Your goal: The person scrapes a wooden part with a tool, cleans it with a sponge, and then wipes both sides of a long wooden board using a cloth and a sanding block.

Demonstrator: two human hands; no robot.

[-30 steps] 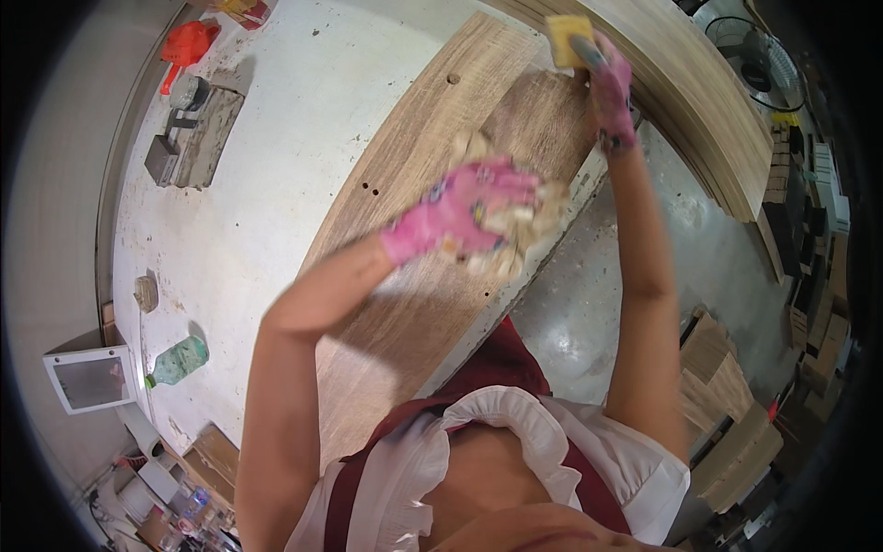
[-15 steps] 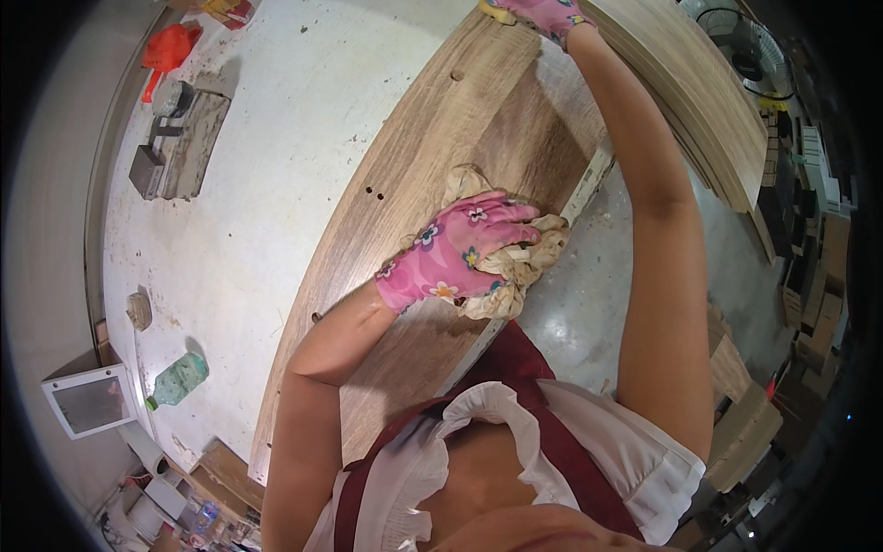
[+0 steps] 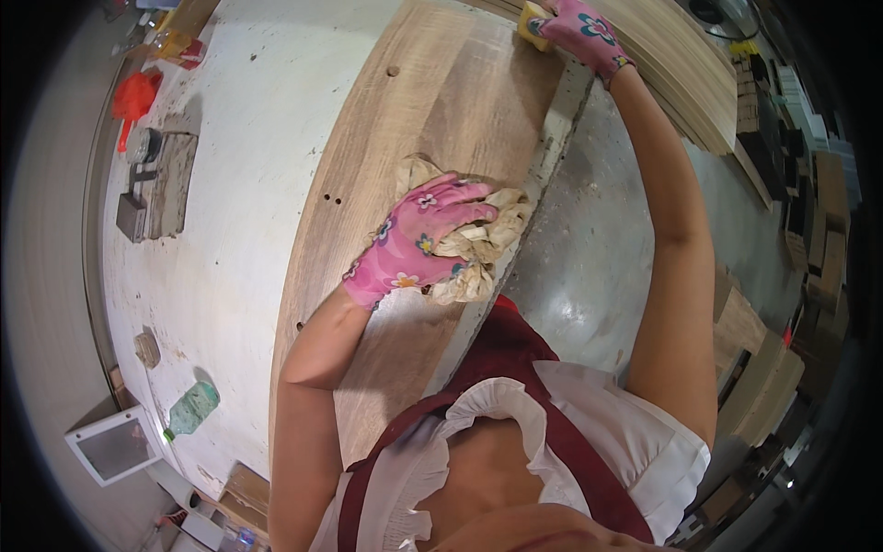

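Note:
A long wood-grain board (image 3: 359,156) with a curved left edge and a few dark holes lies on the white table. My left hand (image 3: 418,235), in a pink floral glove, presses a bunched cream cloth (image 3: 506,216) onto the board's middle, fingers curled over it. At the far end, my right hand (image 3: 589,39), in a matching glove, grips a yellow sponge (image 3: 531,26) by the board's right edge. The picture's top edge cuts off part of that hand.
Along the left of the table (image 3: 239,184) are a green-tinted bottle (image 3: 193,407), a worn block (image 3: 170,184) and a red plastic tool (image 3: 136,95). Stacked boards (image 3: 681,74) stand at the far right. A small white-framed panel (image 3: 115,445) is at the lower left.
The view has shifted, so table and board appear further left. My right hand and the sponge have moved rightward to the board's edge. My left hand stays on the cloth at nearly the same spot.

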